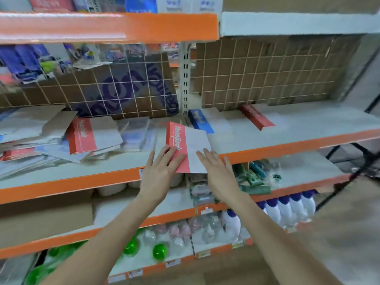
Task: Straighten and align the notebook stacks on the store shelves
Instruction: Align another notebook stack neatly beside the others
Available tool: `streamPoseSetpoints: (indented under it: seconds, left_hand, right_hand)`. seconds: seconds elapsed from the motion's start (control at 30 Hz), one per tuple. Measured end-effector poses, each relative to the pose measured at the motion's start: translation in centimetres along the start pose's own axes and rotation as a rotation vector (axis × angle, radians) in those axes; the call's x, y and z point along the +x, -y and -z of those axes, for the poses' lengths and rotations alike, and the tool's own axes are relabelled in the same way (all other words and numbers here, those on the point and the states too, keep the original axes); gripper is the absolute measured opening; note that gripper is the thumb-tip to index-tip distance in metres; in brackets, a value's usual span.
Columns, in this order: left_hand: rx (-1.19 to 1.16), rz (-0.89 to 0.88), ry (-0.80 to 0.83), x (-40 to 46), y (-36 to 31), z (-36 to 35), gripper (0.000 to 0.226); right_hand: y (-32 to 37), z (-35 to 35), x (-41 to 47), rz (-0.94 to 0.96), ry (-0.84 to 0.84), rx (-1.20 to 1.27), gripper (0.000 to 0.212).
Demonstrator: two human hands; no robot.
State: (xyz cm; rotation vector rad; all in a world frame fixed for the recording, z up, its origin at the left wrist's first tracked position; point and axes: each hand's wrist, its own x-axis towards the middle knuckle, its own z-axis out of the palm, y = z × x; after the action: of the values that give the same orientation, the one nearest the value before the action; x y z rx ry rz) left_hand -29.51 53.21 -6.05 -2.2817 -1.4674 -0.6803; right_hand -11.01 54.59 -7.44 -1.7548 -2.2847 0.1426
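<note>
Fingers of both the left hand [159, 171] and right hand [218, 173] lie straight, pressing the red notebook [186, 148], which overhangs the shelf's [287, 145] near edge; an uneven push could tip it off.

We read "NoteBook" in white on the red band of the notebook [181, 149]; other print is too blurred.

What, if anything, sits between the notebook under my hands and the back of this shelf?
Nothing visible. The notebook overhangs the shelf's front edge under the left hand and right hand; bare shelf lies behind it, the blue notebook off to the right.
</note>
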Motion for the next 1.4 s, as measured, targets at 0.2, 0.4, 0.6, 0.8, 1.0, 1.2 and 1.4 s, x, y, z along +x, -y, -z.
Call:
streamPoseSetpoints:
  seconds: [0.2,0.4,0.6,0.8,1.0,1.2,1.4]
  left_hand:
    - [-0.021,-0.098,0.013,7.5,-11.3,-4.3,0.050]
    - [-0.059,-0.110,0.086,13.9,-22.4,-8.7,0.062]
    - [-0.066,-0.005,0.088,17.4,-26.8,-11.5,0.055]
    - [-0.040,0.042,0.030,21.8,-27.0,-15.6,0.074]
    - [-0.038,0.182,0.326,26.1,-25.3,-20.8,0.080]
    - [-0.126,0.166,0.543,28.6,-24.0,-23.4,0.061]
    - [-0.238,0.213,0.576,28.2,-23.9,-23.6,0.100]
  right_hand:
    - [-13.1,3.8,-2.5,-0.088,-0.057,-0.038,0.084]
    - [-26.1,7.3,-3.6,-0.140,-0.010,-0.095,0.080]
    - [-32.5,8.8,-1.6,-0.077,0.003,-0.104,0.072]
    - [-36.2,8.2,3.5,-0.052,0.000,-0.082,0.080]
    - [-39.9,7.6,10.2,0.011,0.026,-0.104,0.066]
    - [-43.4,7.7,15.0,0.047,0.259,-0.013,0.051]
    - [-45.8,7.2,15.9,0.090,0.368,0.268,0.068]
